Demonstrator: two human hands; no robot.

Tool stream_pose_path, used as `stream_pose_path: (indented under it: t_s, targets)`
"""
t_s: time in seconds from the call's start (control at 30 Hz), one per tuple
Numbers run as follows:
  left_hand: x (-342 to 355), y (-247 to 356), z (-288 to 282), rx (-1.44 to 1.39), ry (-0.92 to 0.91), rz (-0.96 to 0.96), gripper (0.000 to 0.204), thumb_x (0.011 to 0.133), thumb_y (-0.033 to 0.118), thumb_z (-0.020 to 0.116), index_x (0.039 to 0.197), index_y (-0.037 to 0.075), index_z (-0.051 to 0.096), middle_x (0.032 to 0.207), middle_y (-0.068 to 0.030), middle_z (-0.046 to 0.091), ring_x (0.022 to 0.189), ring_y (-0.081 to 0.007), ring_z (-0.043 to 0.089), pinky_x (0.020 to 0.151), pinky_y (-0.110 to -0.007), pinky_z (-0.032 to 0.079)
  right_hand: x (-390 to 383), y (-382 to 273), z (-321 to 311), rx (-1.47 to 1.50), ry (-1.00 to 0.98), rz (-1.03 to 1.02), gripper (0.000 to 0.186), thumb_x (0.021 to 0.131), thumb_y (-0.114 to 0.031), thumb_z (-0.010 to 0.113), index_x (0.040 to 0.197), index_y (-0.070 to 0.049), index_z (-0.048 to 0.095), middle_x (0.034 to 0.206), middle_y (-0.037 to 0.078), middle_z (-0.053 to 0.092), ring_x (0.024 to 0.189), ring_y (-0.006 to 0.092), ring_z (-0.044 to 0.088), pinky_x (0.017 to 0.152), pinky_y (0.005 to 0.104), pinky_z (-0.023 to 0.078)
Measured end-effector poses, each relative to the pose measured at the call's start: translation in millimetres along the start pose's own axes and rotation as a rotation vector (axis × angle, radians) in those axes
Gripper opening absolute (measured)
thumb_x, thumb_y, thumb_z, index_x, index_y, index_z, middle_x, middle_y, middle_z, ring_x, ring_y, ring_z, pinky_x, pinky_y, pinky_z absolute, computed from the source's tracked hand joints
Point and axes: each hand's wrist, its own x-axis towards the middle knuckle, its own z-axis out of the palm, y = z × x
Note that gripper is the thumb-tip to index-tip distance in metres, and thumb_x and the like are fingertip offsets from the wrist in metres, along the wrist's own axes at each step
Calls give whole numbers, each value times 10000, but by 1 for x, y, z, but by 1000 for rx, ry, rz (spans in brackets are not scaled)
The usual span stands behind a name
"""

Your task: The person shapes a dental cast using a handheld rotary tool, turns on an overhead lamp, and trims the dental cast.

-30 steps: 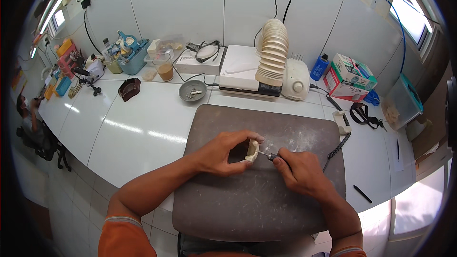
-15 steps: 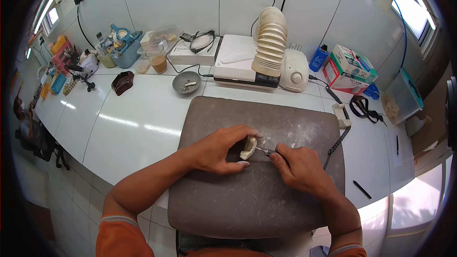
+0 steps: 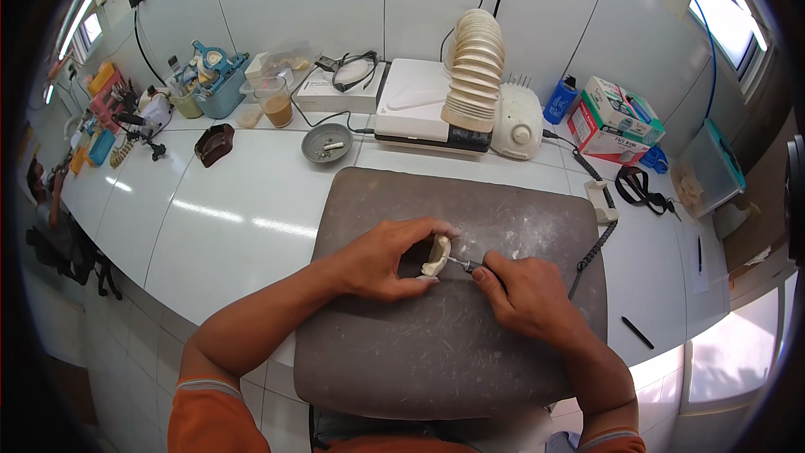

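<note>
My left hand [image 3: 392, 262] is closed around a small cream-coloured dental cast [image 3: 437, 257], thumb below and fingers above, with the curved piece standing between them. From the right, my right hand [image 3: 528, 292] grips a dental handpiece [image 3: 475, 268], a slim rotary tool with a thin metal bur at its tip. That tip points left and meets or nearly meets the cast's right edge; exact contact is too small to tell. Both hands are above a brown padded mat [image 3: 402, 352] marked with scratches and white dust.
Behind the mat stand a white box unit [image 3: 411, 105], a ribbed suction hose [image 3: 475, 67] and a cream control box [image 3: 516, 124]. A grey bowl [image 3: 327, 143] sits left of them. The handpiece's coiled cord [image 3: 595, 250] runs along the mat's right side. A black pen [image 3: 637, 333] lies further right.
Both hands keep their grips and stay almost in place. The cast and the bur tip have shifted very slightly. At the far left, another person has changed posture a little.
</note>
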Motion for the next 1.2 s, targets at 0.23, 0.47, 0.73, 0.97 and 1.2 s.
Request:
stream_pose_path:
  t_s: [0.23, 0.47, 0.73, 0.97, 1.2]
  targets:
    - [1, 1, 0, -5, 9, 30, 721, 854, 129, 886, 1513, 66, 599, 1263, -173, 748, 1146, -347, 757, 1011, -423, 585, 1, -1, -1, -3, -12, 16, 389, 1157, -429, 563, 988, -86, 633, 679, 208, 686, 686, 493, 702, 672, 609, 517]
    - [1, -1, 0, -21, 7, 40, 700, 869, 143, 879, 1498, 55, 585, 1244, -191, 738, 1122, -382, 751, 976, -442, 587, 2, -1, -1, 8, -11, 18, 384, 1155, -427, 566, 989, -88, 639, 695, 200, 699, 696, 485, 712, 677, 608, 520]
    - [1, -2, 0, 4, 10, 56, 718, 869, 159, 883, 1511, 51, 580, 1262, -202, 739, 1146, -409, 747, 988, -459, 587, 2, -1, 0, -8, -8, 17, 377, 1152, -429, 571, 996, -92, 637, 700, 205, 700, 700, 489, 711, 678, 608, 525]
    - [2, -5, 0, 24, 26, 64, 749, 866, 152, 913, 1547, 82, 608, 1275, -149, 759, 1173, -307, 767, 1040, -401, 589, 2, -2, 0, 7, -9, 11, 377, 1152, -427, 571, 992, -92, 636, 702, 205, 701, 709, 487, 715, 681, 608, 526]
    - [1, -2, 1, 13, 2, 28, 752, 859, 159, 911, 1543, 83, 606, 1302, -162, 754, 1195, -329, 761, 1050, -424, 590, 0, -3, -1, 2, -17, 23, 377, 1151, -417, 576, 977, -87, 630, 709, 200, 701, 713, 480, 715, 680, 601, 518]
